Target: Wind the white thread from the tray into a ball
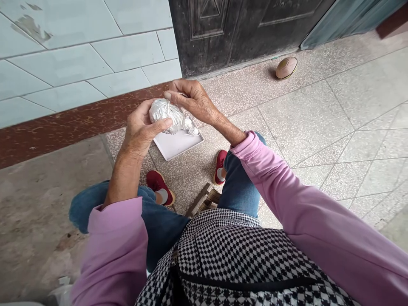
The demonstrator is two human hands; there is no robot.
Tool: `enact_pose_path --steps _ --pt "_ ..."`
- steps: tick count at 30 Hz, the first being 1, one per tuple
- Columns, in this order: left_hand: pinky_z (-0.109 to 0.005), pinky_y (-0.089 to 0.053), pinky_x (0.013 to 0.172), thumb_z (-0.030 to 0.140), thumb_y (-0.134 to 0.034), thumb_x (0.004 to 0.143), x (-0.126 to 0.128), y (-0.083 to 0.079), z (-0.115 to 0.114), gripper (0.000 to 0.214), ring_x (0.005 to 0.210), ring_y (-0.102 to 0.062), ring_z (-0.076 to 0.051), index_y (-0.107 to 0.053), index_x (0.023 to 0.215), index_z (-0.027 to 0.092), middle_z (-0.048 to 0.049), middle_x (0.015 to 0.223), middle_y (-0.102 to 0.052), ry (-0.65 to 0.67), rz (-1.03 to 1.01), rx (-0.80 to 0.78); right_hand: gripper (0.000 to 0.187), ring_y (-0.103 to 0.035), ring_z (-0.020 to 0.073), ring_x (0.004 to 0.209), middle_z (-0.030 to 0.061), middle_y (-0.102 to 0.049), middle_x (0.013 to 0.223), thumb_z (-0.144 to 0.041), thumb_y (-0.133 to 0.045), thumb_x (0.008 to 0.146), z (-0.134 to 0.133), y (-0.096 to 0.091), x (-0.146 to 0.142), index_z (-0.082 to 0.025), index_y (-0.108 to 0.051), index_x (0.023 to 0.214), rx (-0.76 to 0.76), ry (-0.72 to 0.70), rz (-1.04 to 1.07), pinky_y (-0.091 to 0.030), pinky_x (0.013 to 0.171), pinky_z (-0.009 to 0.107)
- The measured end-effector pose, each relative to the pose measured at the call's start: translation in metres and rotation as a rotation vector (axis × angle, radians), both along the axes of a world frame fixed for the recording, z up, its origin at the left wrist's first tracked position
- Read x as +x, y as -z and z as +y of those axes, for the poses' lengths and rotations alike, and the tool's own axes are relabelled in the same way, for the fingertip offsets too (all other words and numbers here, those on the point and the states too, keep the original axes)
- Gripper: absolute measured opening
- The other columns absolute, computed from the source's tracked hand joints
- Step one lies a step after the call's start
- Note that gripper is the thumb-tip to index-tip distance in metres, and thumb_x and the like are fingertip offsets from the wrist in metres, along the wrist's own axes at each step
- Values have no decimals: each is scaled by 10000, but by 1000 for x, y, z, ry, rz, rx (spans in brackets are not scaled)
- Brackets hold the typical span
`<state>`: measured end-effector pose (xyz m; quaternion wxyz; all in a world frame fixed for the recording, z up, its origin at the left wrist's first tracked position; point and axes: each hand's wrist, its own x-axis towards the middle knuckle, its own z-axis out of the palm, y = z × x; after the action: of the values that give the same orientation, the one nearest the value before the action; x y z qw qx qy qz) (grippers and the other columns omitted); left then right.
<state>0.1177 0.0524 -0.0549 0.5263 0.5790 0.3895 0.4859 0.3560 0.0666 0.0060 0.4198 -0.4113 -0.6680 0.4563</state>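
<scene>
A glossy white ball of string (164,112) is wound up in my left hand (138,127), whose fingers wrap its far side while the thumb presses on the near side. At the top of the ball, my right hand (191,100) is closed in a pinch, its thumb tip next to a strand gathered there. The curled right fingers hide most of what lies between them. Below both hands, a shallow white tray (178,146) rests on the floor. A smaller white bundle (191,126) lies in the tray, partly covered by the ball.
A small pinkish ball (286,68) lies on the speckled floor near a dark door (229,34). Pale blue tiles (70,63) cover the wall ahead. My red shoes (157,182) flank the tray's near side, and part of a wooden stool (204,199) shows between my legs.
</scene>
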Motion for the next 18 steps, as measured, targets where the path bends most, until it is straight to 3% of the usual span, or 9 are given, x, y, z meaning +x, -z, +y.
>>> enact_pose_path --steps 5,8,12,14,18 --pt "-696 -774 1204 673 -1297 610 -3 -9 -5 1014 1276 -881 -451 -888 1403 192 -191 1364 -893 137 -70 -63 820 -628 298 973 51 -605 862 -947 -950 1120 9 11 5 -293 -531 857 -47 18 104 -622 865 431" --pt "-734 -785 1182 656 -1270 643 -4 -15 -6 900 1278 -897 -489 -887 1315 195 -176 1249 -895 203 -145 -102 853 -556 253 895 22 -552 845 -991 -887 1164 10 13 1 -289 -500 873 -61 17 145 -594 838 395" --pt "-800 -769 1227 714 -1256 461 -6 -28 -6 938 1488 -827 -592 -879 1178 242 -159 1223 -880 120 -322 -82 856 -478 244 878 -8 -432 777 -919 -981 1113 10 12 -10 -299 -450 856 -97 45 147 -540 795 363" --pt "-768 -770 1244 810 -1210 474 -6 -36 -6 972 1579 -776 -572 -849 1203 278 -159 1350 -878 39 -386 -62 869 -450 249 872 -15 -380 757 -927 -1009 1067 8 11 -14 -308 -436 857 -113 48 145 -533 785 363" --pt "-570 -806 1154 1159 -1007 563 -23 -46 1 1141 1545 -778 -435 -791 1356 367 -103 1585 -854 -57 -471 -17 868 -436 269 859 -10 -364 746 -1029 -963 1040 3 9 -13 -319 -494 866 -160 34 96 -513 754 387"
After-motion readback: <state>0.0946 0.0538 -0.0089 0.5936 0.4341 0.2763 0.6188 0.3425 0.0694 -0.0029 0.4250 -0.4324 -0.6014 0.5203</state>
